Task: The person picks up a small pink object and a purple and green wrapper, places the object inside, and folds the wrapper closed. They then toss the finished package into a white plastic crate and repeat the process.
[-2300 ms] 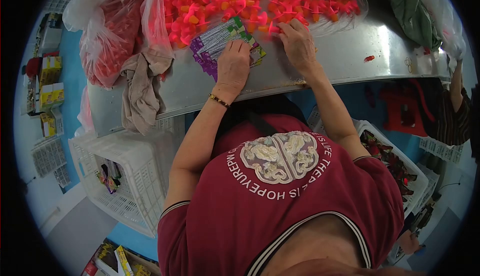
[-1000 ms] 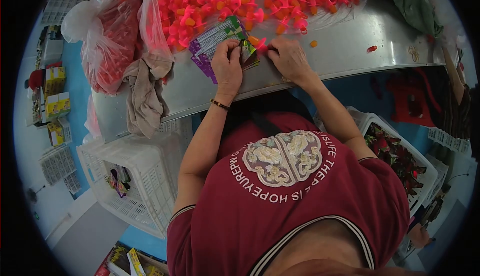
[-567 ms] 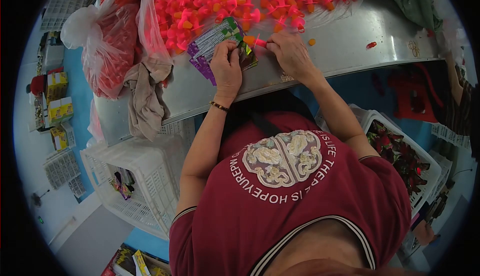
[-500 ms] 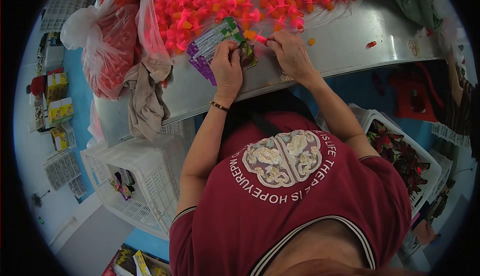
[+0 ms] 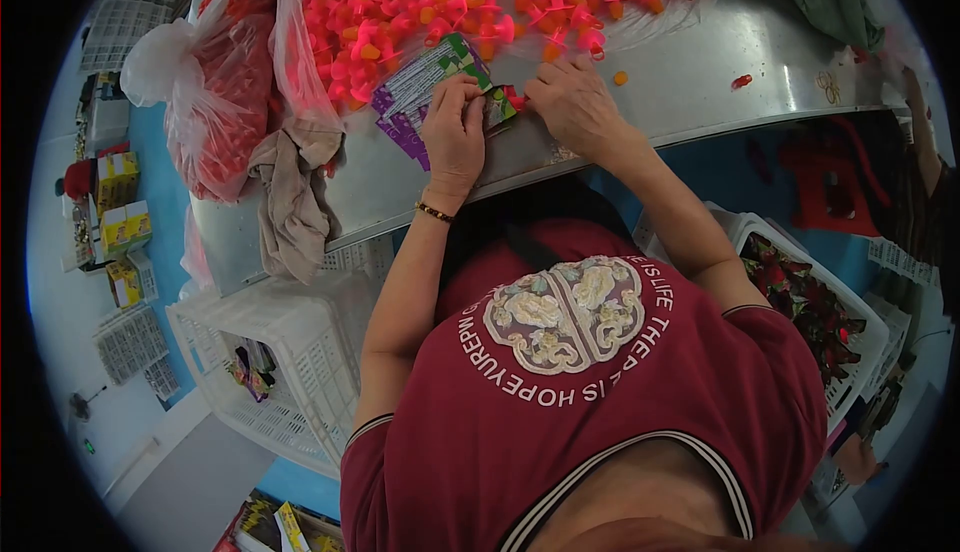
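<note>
My left hand [image 5: 455,142] pinches a fanned stack of printed packets [image 5: 408,102], purple and green with fine white print, just above the metal table. At the right end of the top packet, a red-pink plastic piece [image 5: 515,98] shows at its edge. My right hand [image 5: 580,112] is closed at that piece, its fingertips touching it; the thumb is partly hidden. Beyond both hands lies a big heap of bright pink, pacifier-shaped pieces [image 5: 430,2] with orange parts, spread on clear plastic.
Tied clear bags of red pieces [image 5: 225,102] and a beige cloth [image 5: 290,197] are at the table's left. A loose orange piece [image 5: 620,79] and a red piece [image 5: 741,82] lie to the right. White crates [image 5: 310,352] flank me, the right crate [image 5: 870,337] holding dark red packets.
My right hand has brought the pink piece down and left, from above the packets to the edge of the top packet. My left hand stays nearly in place with the stack.
</note>
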Action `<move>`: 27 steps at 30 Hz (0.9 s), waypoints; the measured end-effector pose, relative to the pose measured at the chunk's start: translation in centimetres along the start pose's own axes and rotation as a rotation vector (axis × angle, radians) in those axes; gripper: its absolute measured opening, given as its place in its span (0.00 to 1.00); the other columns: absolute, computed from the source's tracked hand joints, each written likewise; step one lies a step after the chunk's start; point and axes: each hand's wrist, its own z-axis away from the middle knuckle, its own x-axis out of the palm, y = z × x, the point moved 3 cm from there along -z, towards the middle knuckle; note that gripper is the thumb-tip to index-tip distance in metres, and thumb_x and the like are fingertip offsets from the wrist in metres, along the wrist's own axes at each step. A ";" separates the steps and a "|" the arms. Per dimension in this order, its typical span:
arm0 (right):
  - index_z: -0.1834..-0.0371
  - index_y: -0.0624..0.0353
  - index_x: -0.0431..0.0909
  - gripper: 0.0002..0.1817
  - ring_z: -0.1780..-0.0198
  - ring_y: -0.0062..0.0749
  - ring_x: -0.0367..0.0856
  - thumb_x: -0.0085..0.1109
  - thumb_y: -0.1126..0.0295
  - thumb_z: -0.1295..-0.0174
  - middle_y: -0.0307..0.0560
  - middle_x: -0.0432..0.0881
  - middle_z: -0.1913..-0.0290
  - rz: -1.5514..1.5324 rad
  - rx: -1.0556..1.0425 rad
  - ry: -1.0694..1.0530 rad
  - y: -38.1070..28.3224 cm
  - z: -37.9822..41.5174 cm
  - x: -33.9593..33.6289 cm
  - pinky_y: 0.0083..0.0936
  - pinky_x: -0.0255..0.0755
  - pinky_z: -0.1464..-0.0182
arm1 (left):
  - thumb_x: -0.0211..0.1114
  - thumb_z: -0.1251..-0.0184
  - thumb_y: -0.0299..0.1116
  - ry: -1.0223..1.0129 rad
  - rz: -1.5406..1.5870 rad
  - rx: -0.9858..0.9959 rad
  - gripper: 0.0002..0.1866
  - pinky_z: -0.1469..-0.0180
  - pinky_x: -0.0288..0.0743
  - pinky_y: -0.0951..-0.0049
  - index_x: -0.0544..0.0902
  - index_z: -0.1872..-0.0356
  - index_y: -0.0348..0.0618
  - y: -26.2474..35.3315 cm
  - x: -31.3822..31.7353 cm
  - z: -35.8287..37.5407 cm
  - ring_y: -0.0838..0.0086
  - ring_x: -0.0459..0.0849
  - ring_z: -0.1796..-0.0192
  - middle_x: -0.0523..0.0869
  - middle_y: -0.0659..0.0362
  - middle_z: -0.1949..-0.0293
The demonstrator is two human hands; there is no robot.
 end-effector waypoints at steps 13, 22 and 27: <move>0.64 0.64 0.83 0.06 0.59 0.43 0.81 0.62 0.74 0.43 0.50 0.80 0.62 -0.557 0.341 0.286 -0.8 -0.2 1.8 0.31 0.74 0.57 | 0.63 0.40 0.20 0.091 0.130 0.018 0.03 0.54 0.76 0.67 0.78 0.65 0.36 1.6 0.3 -0.2 0.61 0.82 0.57 0.83 0.52 0.58; 0.58 0.67 0.83 0.10 0.58 0.34 0.84 0.62 0.73 0.41 0.48 0.84 0.57 -1.143 0.414 0.256 -0.9 -1.4 2.4 0.28 0.76 0.54 | 0.62 0.39 0.20 0.190 0.063 0.013 0.03 0.55 0.76 0.68 0.77 0.67 0.36 1.9 -0.3 -1.3 0.63 0.81 0.57 0.83 0.53 0.59; 0.55 0.68 0.82 0.10 0.60 0.21 0.82 0.59 0.77 0.37 0.43 0.85 0.57 -1.165 0.529 0.175 -0.1 -1.4 2.2 0.19 0.76 0.53 | 0.63 0.39 0.20 0.140 0.113 0.037 0.03 0.58 0.77 0.69 0.77 0.66 0.35 2.9 -0.2 -1.2 0.64 0.81 0.60 0.82 0.54 0.60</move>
